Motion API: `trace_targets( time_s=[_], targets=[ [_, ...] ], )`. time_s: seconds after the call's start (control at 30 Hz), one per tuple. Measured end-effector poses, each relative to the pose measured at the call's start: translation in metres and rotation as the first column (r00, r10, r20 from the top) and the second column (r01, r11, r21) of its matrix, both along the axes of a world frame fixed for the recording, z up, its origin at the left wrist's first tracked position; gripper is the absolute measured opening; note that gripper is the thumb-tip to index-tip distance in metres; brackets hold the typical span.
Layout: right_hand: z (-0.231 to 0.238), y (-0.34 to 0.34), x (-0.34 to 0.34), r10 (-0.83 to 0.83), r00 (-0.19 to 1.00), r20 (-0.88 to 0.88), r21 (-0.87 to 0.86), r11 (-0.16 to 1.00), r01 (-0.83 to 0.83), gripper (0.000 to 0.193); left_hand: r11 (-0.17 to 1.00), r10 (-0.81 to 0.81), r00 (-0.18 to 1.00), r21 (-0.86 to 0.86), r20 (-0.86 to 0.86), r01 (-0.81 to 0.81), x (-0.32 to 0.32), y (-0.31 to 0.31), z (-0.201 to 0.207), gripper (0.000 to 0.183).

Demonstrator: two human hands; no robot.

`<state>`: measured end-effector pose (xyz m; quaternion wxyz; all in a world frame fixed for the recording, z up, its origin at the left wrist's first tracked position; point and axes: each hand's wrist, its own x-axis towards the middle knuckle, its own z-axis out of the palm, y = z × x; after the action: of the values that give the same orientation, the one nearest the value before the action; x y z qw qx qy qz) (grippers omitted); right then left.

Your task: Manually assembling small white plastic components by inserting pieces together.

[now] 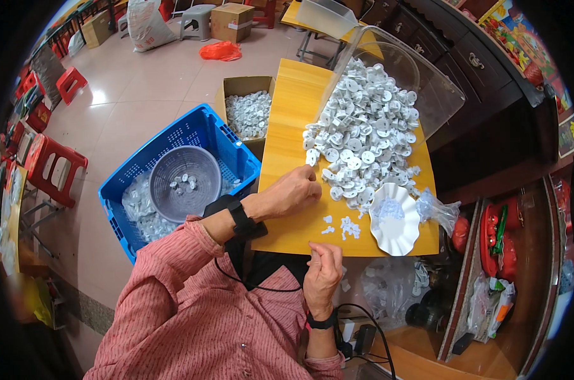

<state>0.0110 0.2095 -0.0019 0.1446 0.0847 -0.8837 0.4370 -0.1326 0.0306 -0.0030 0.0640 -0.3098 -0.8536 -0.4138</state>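
A big heap of small white round plastic parts (369, 139) spills from a tilted clear plastic bin (440, 95) onto the yellow tabletop (284, 114). My left hand (292, 192) is over the table by the heap's left edge, fingers curled in; what they hold is hidden. Lower, at the table's front edge, my right hand (323, 275) has its fingers bent together, and I cannot make out anything in them. Between the hands and a white scalloped plate (406, 233) lie several tiny white pieces (349, 228). More small translucent pieces sit on the plate.
On my left, a blue crate (119, 218) holds bagged parts and a grey-purple basket (185, 158) with several white parts. A cardboard box (248, 109) of white parts stands behind it. A clear bag (444, 212) touches the plate's right. A black cable (385, 339) runs near my right wrist.
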Motion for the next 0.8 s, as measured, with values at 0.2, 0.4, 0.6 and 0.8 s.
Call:
trace_targets(
  time_s=[0.2,0.4,0.6,0.8],
  targets=[
    [0.002,-0.003,-0.001,0.011,1.0,-0.009,-0.028,1.0,-0.011,0.014,0.998,0.057,0.996,0.007,-0.068,-0.056,0.017,-0.005,-0.007,0.018],
    [0.008,-0.008,0.0,-0.027,0.993,0.118,-0.311,0.948,0.063,0.011,0.935,-0.025,0.935,0.338,0.354,-0.103,0.066,-0.02,0.019,0.032],
    [0.026,-0.019,0.0,0.02,0.999,0.048,-0.367,0.93,0.0,0.011,0.616,-0.383,0.658,0.71,0.649,-0.342,0.101,-0.026,0.013,0.036],
    [0.025,-0.027,-0.006,0.024,0.999,-0.026,-0.286,0.958,-0.031,0.011,0.482,-0.415,0.69,0.787,0.592,-0.385,0.115,-0.022,0.002,0.041]
  ],
)
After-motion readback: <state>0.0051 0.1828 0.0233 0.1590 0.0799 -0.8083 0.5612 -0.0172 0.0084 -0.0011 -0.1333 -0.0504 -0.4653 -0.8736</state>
